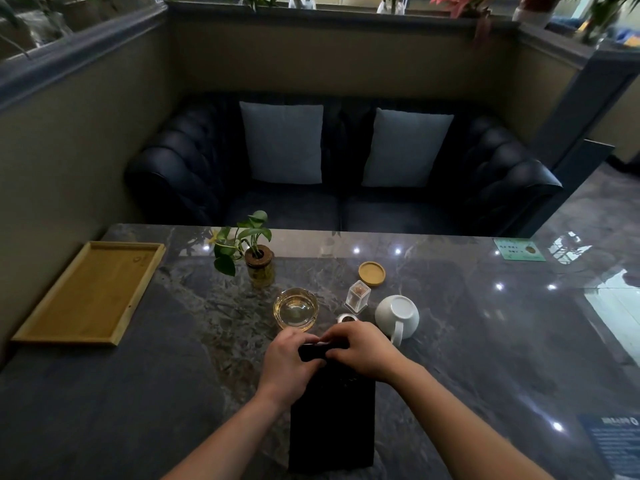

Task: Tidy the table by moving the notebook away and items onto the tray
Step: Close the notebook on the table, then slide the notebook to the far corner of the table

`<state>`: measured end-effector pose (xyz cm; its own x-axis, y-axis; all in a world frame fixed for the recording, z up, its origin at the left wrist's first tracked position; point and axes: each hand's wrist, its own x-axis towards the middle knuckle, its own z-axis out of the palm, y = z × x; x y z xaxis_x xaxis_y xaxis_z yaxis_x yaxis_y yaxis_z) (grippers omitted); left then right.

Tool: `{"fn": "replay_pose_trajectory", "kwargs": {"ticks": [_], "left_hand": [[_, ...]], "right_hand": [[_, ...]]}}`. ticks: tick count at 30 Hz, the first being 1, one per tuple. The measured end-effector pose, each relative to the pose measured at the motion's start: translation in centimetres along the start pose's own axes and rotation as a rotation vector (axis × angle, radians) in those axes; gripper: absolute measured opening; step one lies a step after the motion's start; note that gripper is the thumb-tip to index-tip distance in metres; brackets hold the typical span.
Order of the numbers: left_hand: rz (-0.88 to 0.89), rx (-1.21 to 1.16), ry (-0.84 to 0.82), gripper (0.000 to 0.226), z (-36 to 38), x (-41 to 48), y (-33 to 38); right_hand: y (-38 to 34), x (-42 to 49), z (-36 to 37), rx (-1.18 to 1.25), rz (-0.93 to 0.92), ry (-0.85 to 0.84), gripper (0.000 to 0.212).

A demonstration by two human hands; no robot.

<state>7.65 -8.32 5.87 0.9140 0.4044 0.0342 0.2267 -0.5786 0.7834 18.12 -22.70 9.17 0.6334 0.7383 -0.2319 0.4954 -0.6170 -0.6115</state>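
A black notebook [332, 427] lies on the dark marble table [138, 410] right in front of me. My left hand [287, 365] and my right hand [363, 351] both grip its far edge, fingers curled over it. Beyond the hands stand a glass ashtray [296, 309], a clear toothpick box [358, 296], a white cup [397, 317] lying on its side, a round wooden coaster [371, 273] and a small plant in a jar [259, 268]. A small round object [347, 318] peeks out behind my right hand. The wooden tray [90, 292] sits at the table's left edge with nothing in it.
A dark sofa [343, 202] with two light cushions faces me across the table. A green card [518, 249] lies at the far right, and a blue card [613, 441] at the near right. A wall runs along the left.
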Motion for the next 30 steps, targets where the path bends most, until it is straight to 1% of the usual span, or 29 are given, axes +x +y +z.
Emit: {"fn": "replay_pose_trajectory", "kwargs": {"ticks": [2,4,5,6,7,8,10,11,13,15,18,22,24,26,30], "left_hand": [[-0.018,0.008,0.000,0.037,0.0,0.1,-0.2],[-0.036,0.014,0.004,0.037,0.0,0.1,-0.3],[-0.047,0.015,0.007,0.037,0.0,0.1,-0.4],[-0.058,0.013,0.012,0.037,0.0,0.1,-0.5],[-0.069,0.008,0.016,0.037,0.0,0.1,-0.5],[-0.077,0.005,0.019,0.037,0.1,0.0,-0.5],[-0.085,0.014,0.017,0.037,0.1,0.1,-0.5],[-0.089,0.019,0.018,0.037,0.2,0.1,-0.5],[-0.103,0.021,0.021,0.036,0.2,0.0,-0.5],[-0.113,0.032,0.011,0.035,0.5,-0.1,-0.3],[-0.135,0.026,-0.004,0.034,0.6,0.0,-0.1],[-0.112,-0.006,0.005,0.034,0.9,0.3,0.2],[-0.053,-0.044,-0.072,0.036,2.1,0.5,0.4],[-0.005,-0.069,-0.161,0.041,3.7,0.6,0.6],[0.146,-0.018,-0.301,0.050,7.9,0.6,1.0]], "right_hand": [[0.7,-0.6,0.1,0.109,0.010,0.136,0.026],[2.1,-1.4,0.4,0.219,0.046,0.354,0.028],[2.9,-1.8,0.8,0.286,0.088,0.446,0.029],[3.8,-2.3,1.3,0.366,0.152,0.500,0.030],[4.6,-2.7,2.1,0.457,0.229,0.511,0.032],[5.2,-3.1,3.0,0.552,0.309,0.478,0.035],[6.3,-3.5,5.4,0.717,0.419,0.350,0.039],[6.8,-3.6,6.6,0.784,0.438,0.298,0.039],[7.1,-4.2,8.6,0.872,0.438,0.257,0.032],[7.3,-4.8,9.8,0.904,0.451,0.272,0.021],[6.8,-5.1,10.1,0.898,0.463,0.378,0.008],[6.6,-5.4,8.3,0.859,0.431,0.492,0.007],[7.5,-6.6,7.6,0.831,0.460,0.587,0.010],[8.9,-8.2,7.0,0.797,0.530,0.656,0.009],[12.7,-11.5,5.1,0.725,0.688,0.785,0.011]]}}
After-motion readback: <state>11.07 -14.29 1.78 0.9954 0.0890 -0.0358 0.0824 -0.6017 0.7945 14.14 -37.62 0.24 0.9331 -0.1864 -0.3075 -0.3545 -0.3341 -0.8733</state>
